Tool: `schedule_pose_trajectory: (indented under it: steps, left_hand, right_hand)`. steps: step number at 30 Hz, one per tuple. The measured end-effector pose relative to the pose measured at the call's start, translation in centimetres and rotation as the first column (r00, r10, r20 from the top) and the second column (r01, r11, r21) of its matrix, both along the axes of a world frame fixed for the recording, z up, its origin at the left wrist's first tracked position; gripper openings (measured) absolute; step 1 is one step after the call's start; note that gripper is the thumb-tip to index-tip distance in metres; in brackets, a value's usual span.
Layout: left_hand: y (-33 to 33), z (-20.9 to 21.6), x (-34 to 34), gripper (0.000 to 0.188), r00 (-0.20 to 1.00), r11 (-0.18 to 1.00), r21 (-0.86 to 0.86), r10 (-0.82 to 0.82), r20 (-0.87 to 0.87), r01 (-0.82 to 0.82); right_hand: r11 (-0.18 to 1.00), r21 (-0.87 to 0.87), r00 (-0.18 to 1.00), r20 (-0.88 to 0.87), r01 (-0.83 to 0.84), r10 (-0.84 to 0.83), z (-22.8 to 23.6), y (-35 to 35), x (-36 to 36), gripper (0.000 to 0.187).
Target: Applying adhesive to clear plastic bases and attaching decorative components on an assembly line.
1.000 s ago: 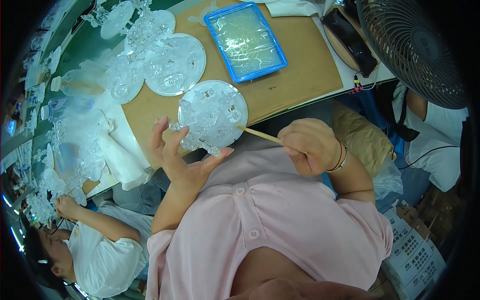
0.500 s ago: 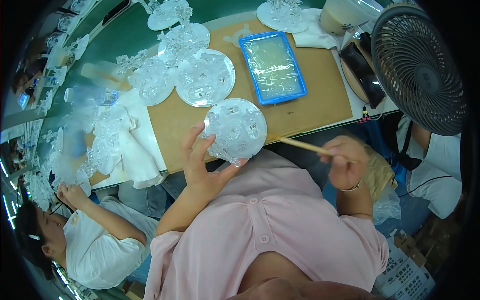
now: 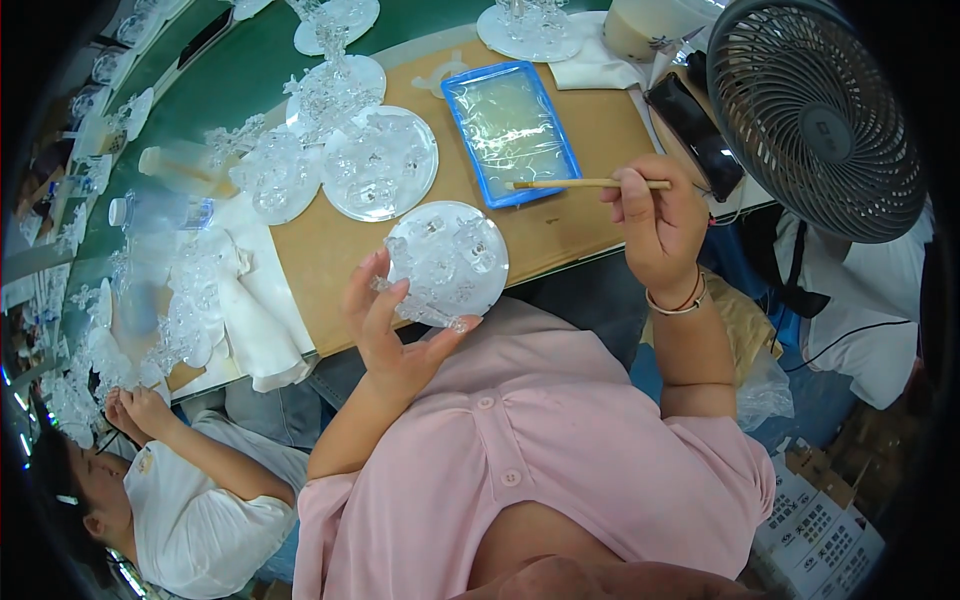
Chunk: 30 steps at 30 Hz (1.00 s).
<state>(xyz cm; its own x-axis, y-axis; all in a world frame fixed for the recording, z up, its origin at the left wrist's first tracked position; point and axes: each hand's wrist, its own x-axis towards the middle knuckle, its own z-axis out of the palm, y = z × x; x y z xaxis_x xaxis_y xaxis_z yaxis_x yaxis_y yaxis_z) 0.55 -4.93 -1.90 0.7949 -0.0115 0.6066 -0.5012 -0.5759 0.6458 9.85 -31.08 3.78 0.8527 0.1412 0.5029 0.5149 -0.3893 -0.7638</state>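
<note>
My left hand (image 3: 395, 325) holds a round clear disc (image 3: 447, 258) studded with small clear glass-like pieces, gripped from below near my chest. My right hand (image 3: 655, 218) pinches a thin wooden stick (image 3: 570, 184) that lies level, its tip over the blue tray (image 3: 508, 130). The tray is rectangular, lined with clear film and holds a pale liquid. It rests on a brown board (image 3: 560, 225) on the table.
Several more clear discs with glass pieces (image 3: 380, 162) lie on the board and green table (image 3: 240, 75). A black fan (image 3: 815, 110) stands at the right, a dark phone (image 3: 695, 135) beside it. Another person (image 3: 190, 480) works at lower left among white cloths (image 3: 250, 310).
My right hand has lifted the stick away from the disc and swung it up over the blue tray. The left hand keeps the disc, shifted a little.
</note>
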Motion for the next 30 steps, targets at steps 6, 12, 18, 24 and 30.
schedule_pose_trajectory:
  steps: [6, 12, 18, 24, 30]
  left_hand:
    - [-0.3, 0.4, 0.6, 0.091, 1.000, 0.998, 0.063, 0.026, 0.000, -0.026]
    - [0.8, 1.9, -0.1, 0.098, 0.999, 0.996, 0.081, 0.033, -0.039, -0.030]
    - [1.8, 1.7, -0.3, 0.094, 0.995, 0.993, 0.114, 0.043, -0.087, -0.033]
    - [2.5, 2.7, 0.0, 0.075, 0.982, 0.988, 0.153, 0.048, -0.184, -0.020]
    - [3.3, 3.2, 1.1, 0.063, 0.983, 0.979, 0.194, -0.024, -0.181, 0.059]
  right_hand:
    - [0.999, -0.048, 0.998, 0.054, -0.011, 0.014, 0.2, 0.0, 0.0, 0.010]
    - [0.980, -0.197, 0.978, 0.193, -0.040, 0.079, 1.0, -0.7, 0.1, 0.008]
    - [0.991, -0.133, 0.991, 0.128, -0.009, 0.026, 1.5, -1.1, -0.3, 0.008]
    - [0.951, 0.309, 1.000, -0.009, -0.024, 0.028, 1.5, -1.8, -2.2, 0.015]
    - [0.976, 0.125, 0.979, -0.078, -0.179, 0.190, -0.6, -0.8, -4.7, 0.010]
